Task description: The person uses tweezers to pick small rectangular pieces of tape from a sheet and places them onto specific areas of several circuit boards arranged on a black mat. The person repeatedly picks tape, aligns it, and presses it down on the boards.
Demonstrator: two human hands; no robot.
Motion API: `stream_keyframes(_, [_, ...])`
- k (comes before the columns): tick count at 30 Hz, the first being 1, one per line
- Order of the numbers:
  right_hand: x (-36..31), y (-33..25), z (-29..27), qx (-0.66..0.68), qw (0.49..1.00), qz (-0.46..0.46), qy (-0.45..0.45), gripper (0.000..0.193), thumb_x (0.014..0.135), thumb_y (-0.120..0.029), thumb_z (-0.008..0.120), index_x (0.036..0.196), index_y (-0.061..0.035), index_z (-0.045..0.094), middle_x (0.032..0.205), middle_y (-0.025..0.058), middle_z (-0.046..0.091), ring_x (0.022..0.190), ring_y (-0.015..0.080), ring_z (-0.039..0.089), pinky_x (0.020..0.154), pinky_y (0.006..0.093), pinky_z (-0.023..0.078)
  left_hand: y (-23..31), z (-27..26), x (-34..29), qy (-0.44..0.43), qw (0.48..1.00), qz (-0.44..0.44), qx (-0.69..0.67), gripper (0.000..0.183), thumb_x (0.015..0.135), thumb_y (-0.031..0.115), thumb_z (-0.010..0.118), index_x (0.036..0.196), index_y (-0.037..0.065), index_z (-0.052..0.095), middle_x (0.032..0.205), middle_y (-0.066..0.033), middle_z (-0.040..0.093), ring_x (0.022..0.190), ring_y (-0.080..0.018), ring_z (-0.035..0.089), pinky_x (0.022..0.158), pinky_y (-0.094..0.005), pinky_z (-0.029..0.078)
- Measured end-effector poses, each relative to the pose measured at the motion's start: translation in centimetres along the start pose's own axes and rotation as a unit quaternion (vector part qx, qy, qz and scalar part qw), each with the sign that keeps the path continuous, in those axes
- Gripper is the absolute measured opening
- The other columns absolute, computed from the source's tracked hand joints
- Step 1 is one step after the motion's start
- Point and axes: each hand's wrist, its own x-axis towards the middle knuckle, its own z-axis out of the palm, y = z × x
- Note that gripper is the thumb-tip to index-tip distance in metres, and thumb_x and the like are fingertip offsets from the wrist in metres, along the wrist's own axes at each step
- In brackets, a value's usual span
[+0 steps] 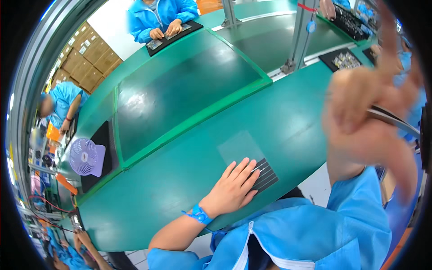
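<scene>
The dark ridged strip [265, 175] lies on the green bench [180, 180], pinned flat under the spread fingers of the left hand [234, 186]. Tweezers [391, 118] are pinched in the raised, blurred right hand [360, 103]; the strip is best kept pressed steady while the tips are lowered

A green bench [180, 180] curves across the view, with a darker belt [180, 94] set into it behind a raised green rim. A small lilac fan [85, 156] stands at its left end on a black mat [102, 139]. Brown cartons [87, 56] are stacked beyond. Across the belt a person in a blue coat [159, 13] has both hands on a black tray [173, 32]. A metal post [300, 36] rises at the right, near another black tray [344, 58].
</scene>
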Motion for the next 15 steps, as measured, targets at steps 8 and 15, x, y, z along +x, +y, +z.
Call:
stream_keyframes(8, [-12.0, 4.2, -5.9, -0.100, 0.734, 0.669, -0.052, 0.072, 0.098, -0.058, 0.019, 0.081, -0.0011, 0.060, 0.072, 0.0073, 0.059, 0.060, 0.0111, 0.055, 0.056, 0.0222, 0.044, 1.9, 0.1, -1.0, 0.014, 0.997, -0.080, 0.007, 0.060, 0.077, 0.031, 0.071, 0.126, 0.002, 0.052, 0.127, -0.0251, 0.047, 0.124, -0.0411, 0.043, 0.098, -0.0493, 0.041])
stream_keyframes(15, [-16.4, 2.4, -3.4, -0.140, 0.675, 0.723, 0.047, 0.029, 0.089, -0.031, 0.065, 0.090, -0.0025, 0.059, 0.070, 0.0036, 0.061, 0.059, 0.0065, 0.057, 0.052, 0.0191, 0.042, 1.2, 0.6, -0.7, 0.004, 0.994, -0.099, -0.056, 0.064, 0.075, 0.035, 0.073, 0.129, 0.008, 0.052, 0.131, -0.0298, 0.040, 0.124, -0.0465, 0.040, 0.097, -0.0499, 0.041])
